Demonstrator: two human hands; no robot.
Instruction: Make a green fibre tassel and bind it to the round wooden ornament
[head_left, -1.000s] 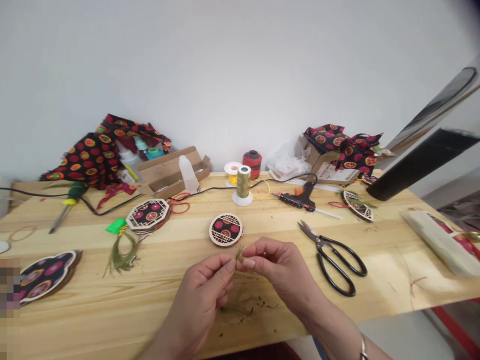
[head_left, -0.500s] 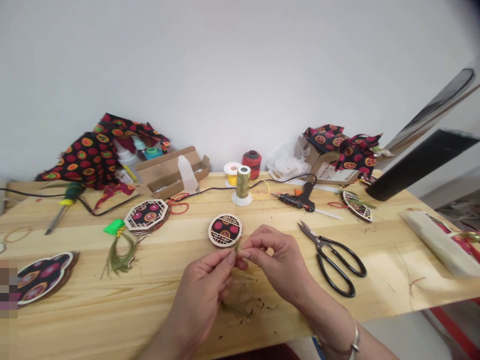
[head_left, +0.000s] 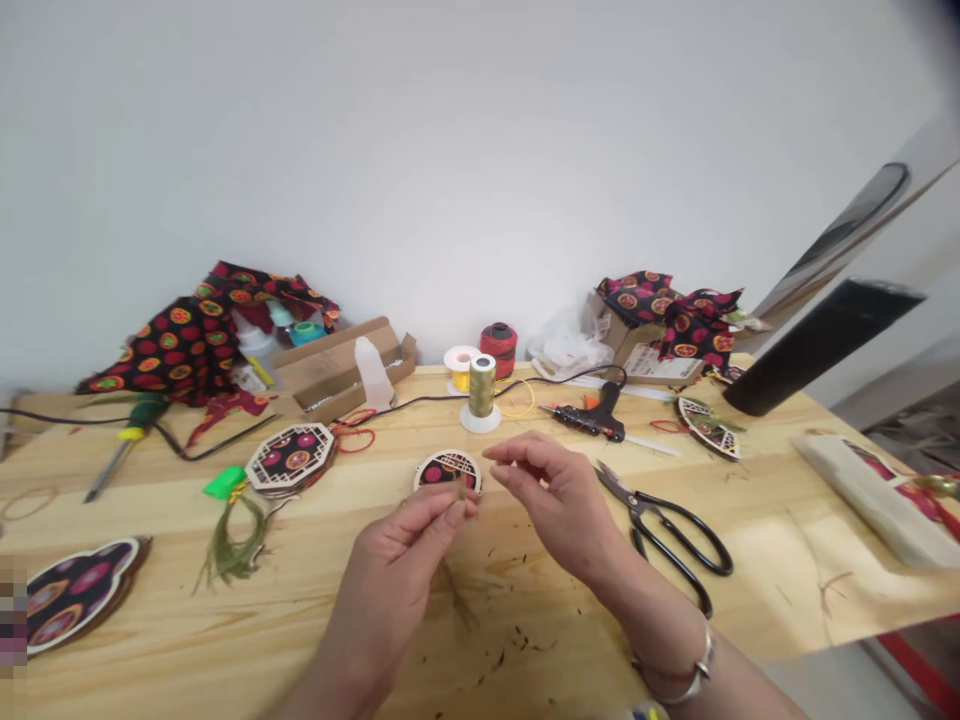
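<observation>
My left hand is closed in a pinch on a thin olive-green tassel whose strands hang down below the fingers. My right hand hovers just to its right, fingers curled, thumb and forefinger close together with nothing clearly between them. Right behind both hands a round wooden ornament with red-dotted black fabric lies on the wooden table. Black scissors lie to the right of my right hand. A spool of gold-green thread stands behind the ornament.
An octagonal ornament, a green tassel with a green tag and a screwdriver lie on the left. A glue gun, red and yellow spools, cardboard boxes and patterned fabric line the back. A dark roll leans at right.
My right hand has let go of the tassel tip and drawn away up and to the right. The left hand keeps its pinch. The head has tilted, shifting the table down in view.
</observation>
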